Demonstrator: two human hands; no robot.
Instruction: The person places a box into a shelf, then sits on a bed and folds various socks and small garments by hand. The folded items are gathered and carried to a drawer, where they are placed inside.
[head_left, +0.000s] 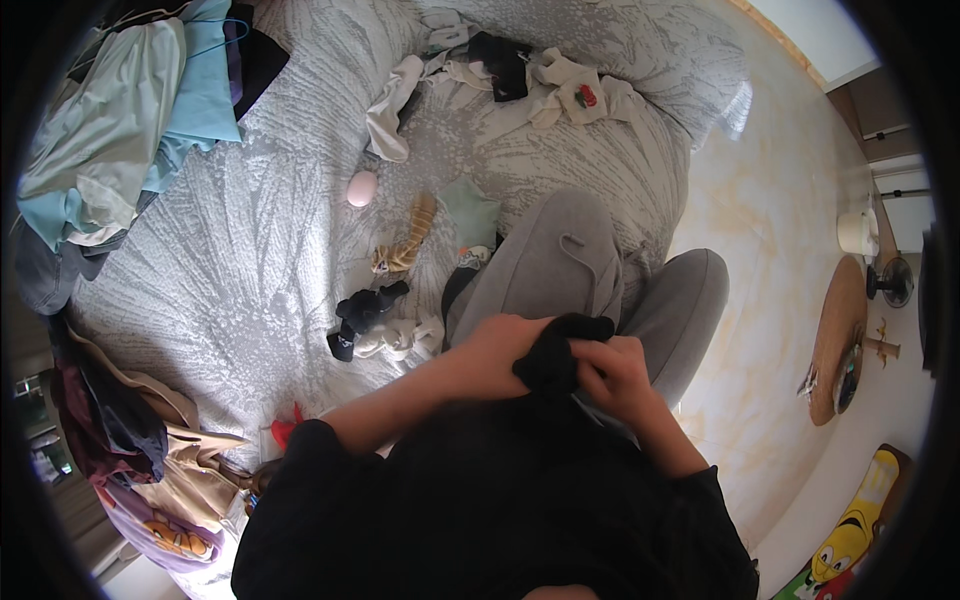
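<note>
A bunched black cloth, probably a sock (559, 356), is between my two hands over my lap. My left hand (499, 352) grips its left side, with part of the hand covered by the cloth. The fingers of my right hand (615, 371) pinch its right side. To the left on the bed lie black socks (364, 311) and bunched white socks (405, 337). Above them are a brown striped sock (409, 240), a pale green cloth piece (470, 214) and a pink egg-shaped object (362, 188).
A grey patterned bedspread (247, 225) lies under me. White socks (574, 94) and a black one (501, 64) lie at its far side. Clothes on hangers (127, 120) are heaped at left, more garments (172, 457) below. A straw hat (836, 337) is at right beyond the floor.
</note>
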